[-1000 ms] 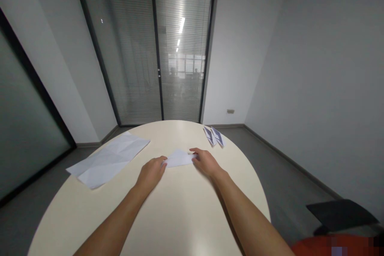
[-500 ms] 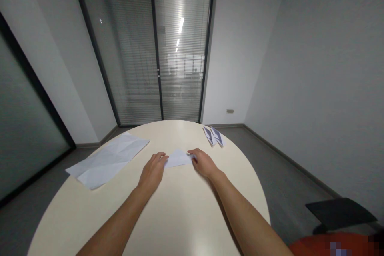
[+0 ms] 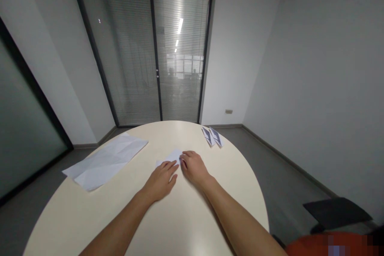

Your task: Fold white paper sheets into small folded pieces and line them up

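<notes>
On the table (image 3: 183,218), loosely curled hands (image 3: 162,181) (image 3: 194,168) touch folded paper (image 3: 173,155).

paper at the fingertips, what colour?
Plain white, with a slight bluish cast; the paper shows in the head view, partly covered.

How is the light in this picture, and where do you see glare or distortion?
Head view: glare on the table, near side; light streaks on the glass panels; a shadow along the right forearm. Head view again: black frame leaning, perhaps from lens distortion; small paper pale, its folds hard to read.
</notes>
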Available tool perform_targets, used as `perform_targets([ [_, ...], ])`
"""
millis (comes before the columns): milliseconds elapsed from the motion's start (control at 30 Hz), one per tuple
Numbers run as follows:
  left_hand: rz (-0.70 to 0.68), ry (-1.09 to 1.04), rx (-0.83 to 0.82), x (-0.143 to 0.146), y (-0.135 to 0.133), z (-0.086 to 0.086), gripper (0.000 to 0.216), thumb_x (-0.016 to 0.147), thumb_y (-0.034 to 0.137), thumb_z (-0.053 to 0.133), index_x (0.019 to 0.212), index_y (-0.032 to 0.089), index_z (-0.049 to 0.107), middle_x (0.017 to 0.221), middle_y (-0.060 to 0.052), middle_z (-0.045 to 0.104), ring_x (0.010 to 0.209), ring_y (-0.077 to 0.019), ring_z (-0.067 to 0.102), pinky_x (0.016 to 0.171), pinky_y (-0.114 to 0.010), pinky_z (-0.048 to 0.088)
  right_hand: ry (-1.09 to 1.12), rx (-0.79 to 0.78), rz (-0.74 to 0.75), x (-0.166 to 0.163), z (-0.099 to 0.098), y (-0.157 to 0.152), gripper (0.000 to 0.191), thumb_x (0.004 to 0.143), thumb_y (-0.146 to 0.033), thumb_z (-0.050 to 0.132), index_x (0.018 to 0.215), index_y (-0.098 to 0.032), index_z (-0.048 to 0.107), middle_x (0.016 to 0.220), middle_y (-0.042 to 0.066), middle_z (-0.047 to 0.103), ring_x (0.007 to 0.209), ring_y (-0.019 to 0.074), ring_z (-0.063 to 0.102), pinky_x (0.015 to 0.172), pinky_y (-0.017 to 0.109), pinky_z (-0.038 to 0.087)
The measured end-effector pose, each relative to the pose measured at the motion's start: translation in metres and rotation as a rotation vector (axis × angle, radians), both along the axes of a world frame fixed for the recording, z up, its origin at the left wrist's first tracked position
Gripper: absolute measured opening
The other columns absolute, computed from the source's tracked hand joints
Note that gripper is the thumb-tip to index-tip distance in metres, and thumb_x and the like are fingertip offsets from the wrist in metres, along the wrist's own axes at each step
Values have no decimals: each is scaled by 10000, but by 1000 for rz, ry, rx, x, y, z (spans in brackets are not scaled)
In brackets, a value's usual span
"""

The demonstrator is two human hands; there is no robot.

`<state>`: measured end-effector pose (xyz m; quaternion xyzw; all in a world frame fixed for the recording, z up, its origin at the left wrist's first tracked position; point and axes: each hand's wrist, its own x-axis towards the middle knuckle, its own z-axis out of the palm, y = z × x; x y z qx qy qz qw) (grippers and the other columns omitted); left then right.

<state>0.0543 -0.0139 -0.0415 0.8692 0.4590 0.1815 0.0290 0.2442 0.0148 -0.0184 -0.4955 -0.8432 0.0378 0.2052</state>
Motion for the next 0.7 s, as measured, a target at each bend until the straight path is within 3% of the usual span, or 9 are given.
perform_targets([
  [67,-2,-8,-2,-1,2,-4,425,990,276,400,1366,162,561,1460,-111,544,1364,-235,456,1185,-440,326,-11,-63,92,-11,-7,-6,463,1034,-304,308,1380,-133,564,1453,141,534,1343,241,465,1130,381,333],
  [267,111,19,-85,-1,3,-11,515,994,313,371,1478,146,428,1564,-124,412,1462,-290,341,1199,-499,273,-46,-235,43,-11,-16,-6,621,1044,-448,228,1541,-92,334,1606,153,282,1501,313,212,1204,506,195],
  [400,183,62,-110,0,1,-9,532,1005,383,346,1475,157,448,1586,-121,372,1484,-343,277,1186,-538,262,-49,-261,4,-5,-14,-3,682,1030,-495,252,1552,-58,294,1617,170,235,1508,320,177,1213,486,170],
  [700,280,78,-44,3,-1,-9,506,1013,435,343,1425,199,517,1555,-144,421,1444,-370,349,1142,-583,294,-82,-241,-49,-4,-16,-1,824,957,-660,333,1565,-106,285,1634,155,196,1518,328,131,1215,471,125],
])
